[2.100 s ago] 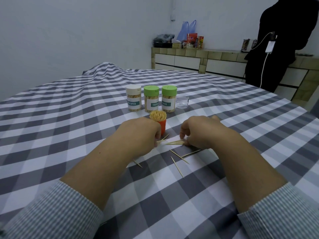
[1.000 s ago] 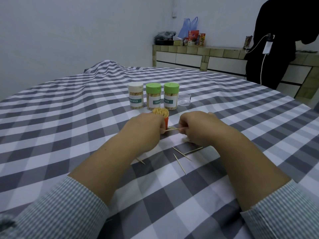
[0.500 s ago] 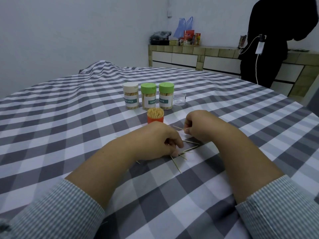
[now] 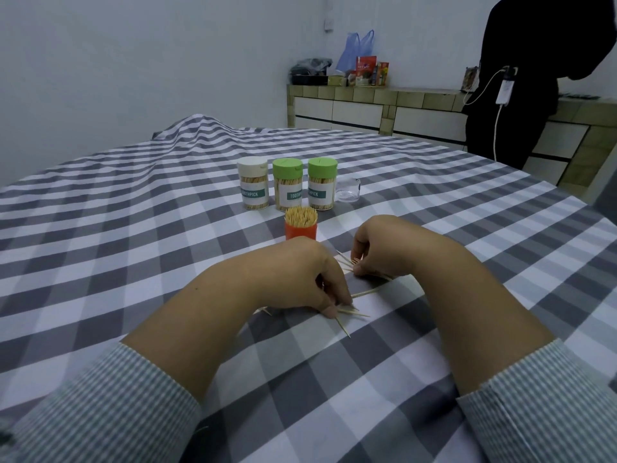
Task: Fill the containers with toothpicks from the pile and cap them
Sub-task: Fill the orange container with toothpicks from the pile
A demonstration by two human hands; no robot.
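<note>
On the checked cloth point(image 4: 140, 235), loose toothpicks point(image 4: 362, 293) lie between my hands. My left hand point(image 4: 300, 279) pinches some at its curled fingertips; my right hand point(image 4: 384, 248) grips a small bundle. Behind them I see the open orange container point(image 4: 300, 228), brimful, then three capped jars point(image 4: 287, 185).

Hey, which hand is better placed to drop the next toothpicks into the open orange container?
Probably the right hand: it already pinches a few toothpicks and sits nearer the orange container. The left hand is lower, its fingers on loose toothpicks on the tablecloth.
</note>
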